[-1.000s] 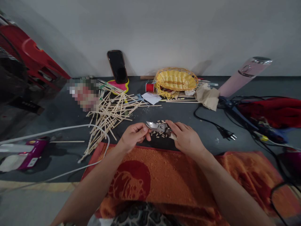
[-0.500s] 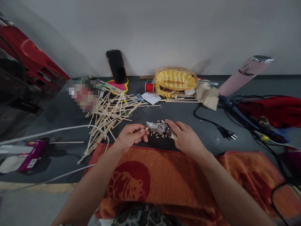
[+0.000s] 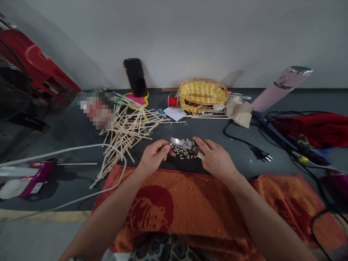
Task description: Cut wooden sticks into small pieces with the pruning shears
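My right hand [image 3: 216,156] is wrapped round the handles of a pair of pruning shears [image 3: 180,144], whose metal blades point left. Facing them, my left hand [image 3: 155,154] pinches a short piece of thin wooden stick [image 3: 171,144], its pale end showing at the fingertips beside the blade tips. Most of that piece is hidden by my fingers. Under the shears, several short cut stick pieces [image 3: 185,152] lie scattered on the dark tabletop. A loose heap of long thin wooden sticks [image 3: 127,130] spreads out to the left of my left hand.
An orange towel [image 3: 195,203] covers the near edge. Along the wall stand a phone [image 3: 135,78], a red thread spool [image 3: 172,101], a yellow woven basket [image 3: 203,92] and a pink tumbler [image 3: 282,88]. A black plug [image 3: 262,154] lies right; a purple power strip [image 3: 39,177] sits left.
My left hand has shifted slightly right with its stick piece, closer to the blades. The shears in my right hand have stayed nearly in place.
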Demonstrator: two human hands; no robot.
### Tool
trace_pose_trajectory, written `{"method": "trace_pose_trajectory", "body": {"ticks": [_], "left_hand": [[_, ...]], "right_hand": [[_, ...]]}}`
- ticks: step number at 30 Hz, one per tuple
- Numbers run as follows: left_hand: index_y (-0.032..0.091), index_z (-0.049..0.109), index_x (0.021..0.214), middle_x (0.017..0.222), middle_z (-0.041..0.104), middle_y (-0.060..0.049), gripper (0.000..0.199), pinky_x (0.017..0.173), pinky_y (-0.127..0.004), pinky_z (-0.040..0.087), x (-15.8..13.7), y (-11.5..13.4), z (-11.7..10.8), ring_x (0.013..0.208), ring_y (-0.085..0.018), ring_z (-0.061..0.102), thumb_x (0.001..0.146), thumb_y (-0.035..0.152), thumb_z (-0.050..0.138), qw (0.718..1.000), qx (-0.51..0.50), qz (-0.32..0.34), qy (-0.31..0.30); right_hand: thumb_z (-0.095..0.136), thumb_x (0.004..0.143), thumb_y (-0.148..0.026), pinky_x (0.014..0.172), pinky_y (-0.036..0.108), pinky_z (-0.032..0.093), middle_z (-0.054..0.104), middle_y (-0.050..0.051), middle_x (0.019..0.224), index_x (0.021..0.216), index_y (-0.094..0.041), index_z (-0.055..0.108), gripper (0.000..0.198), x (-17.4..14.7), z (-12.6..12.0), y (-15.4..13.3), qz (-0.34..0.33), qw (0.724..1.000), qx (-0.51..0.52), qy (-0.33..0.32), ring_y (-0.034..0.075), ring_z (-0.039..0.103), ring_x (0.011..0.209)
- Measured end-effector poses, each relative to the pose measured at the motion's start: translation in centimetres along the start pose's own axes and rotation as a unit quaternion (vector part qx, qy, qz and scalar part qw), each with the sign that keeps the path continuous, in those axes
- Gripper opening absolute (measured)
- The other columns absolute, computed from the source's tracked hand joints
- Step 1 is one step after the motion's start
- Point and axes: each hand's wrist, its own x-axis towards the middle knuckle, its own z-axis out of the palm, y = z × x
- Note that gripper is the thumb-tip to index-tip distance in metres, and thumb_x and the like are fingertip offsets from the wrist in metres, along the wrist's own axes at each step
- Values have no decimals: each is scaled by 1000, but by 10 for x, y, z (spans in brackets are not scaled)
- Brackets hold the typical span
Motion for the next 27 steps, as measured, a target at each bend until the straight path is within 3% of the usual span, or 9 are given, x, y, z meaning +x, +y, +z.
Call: {"method": "trace_pose_trajectory", "body": {"ticks": [5,11,22,27], "left_hand": [[16,64,90,78,70,-4,21,56,-21,45,-2,-2,4,56,-9,55,86,36,58,996,67,26,48],[14,65,90,69,67,-2,22,49,-19,41,-5,2,0,48,-7,50,89,33,53,995,92,18,11],[12,64,83,59,62,-1,31,39,-17,28,-5,4,-4,39,-4,42,86,43,59,998,-30,-48,-37],[11,62,79,54,60,-1,34,37,-16,23,-6,5,-4,36,-3,35,81,45,64,984,-125,-88,-91]], "right_hand": [[47,84,-16,84,36,42,59,12,113,143,-19,34,61,0,2,2,-5,1000,22,-7,25,55,96],[48,80,-12,88,38,41,56,12,120,144,-18,31,67,0,4,5,-24,998,48,-31,26,51,105],[44,88,-13,83,32,42,62,9,109,141,-23,38,55,-1,-2,4,-28,999,15,-13,20,57,88],[43,90,-16,86,34,42,61,11,113,140,-22,40,50,1,-3,7,-44,999,28,5,22,57,96]]}}
